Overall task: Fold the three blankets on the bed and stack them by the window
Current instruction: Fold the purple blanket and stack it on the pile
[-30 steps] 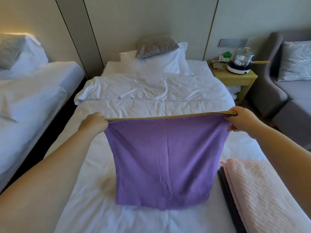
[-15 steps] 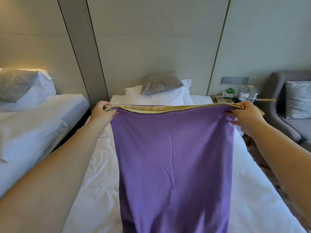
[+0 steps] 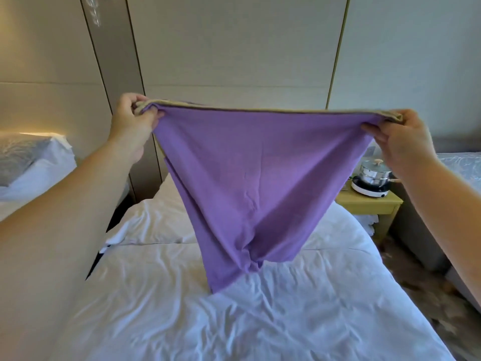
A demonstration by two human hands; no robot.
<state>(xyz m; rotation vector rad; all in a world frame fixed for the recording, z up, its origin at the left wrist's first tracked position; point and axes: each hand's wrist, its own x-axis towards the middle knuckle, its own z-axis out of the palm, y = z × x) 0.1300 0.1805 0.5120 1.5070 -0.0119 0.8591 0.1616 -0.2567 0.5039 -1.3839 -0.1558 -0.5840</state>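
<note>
A purple blanket [image 3: 250, 178] with a tan top edge hangs in the air above the white bed [image 3: 234, 321]. My left hand [image 3: 132, 123] pinches its upper left corner. My right hand [image 3: 400, 136] pinches its upper right corner. The top edge is stretched taut between them at about chest height. The cloth sags into a point whose lower tip hangs just over the duvet. The pink folded blanket is out of view.
A second white bed [image 3: 31, 178] with a grey pillow stands at the left. A yellow bedside table [image 3: 369, 204] at the right carries a steel pot [image 3: 374, 173] on a white hotplate. A grey sofa [image 3: 458, 168] lies beyond it. Panelled wall behind.
Both hands have raised the purple blanket off the bed and spread further apart. The lower part now swings free in a point. The view has tilted up, so the pink blanket has left the frame.
</note>
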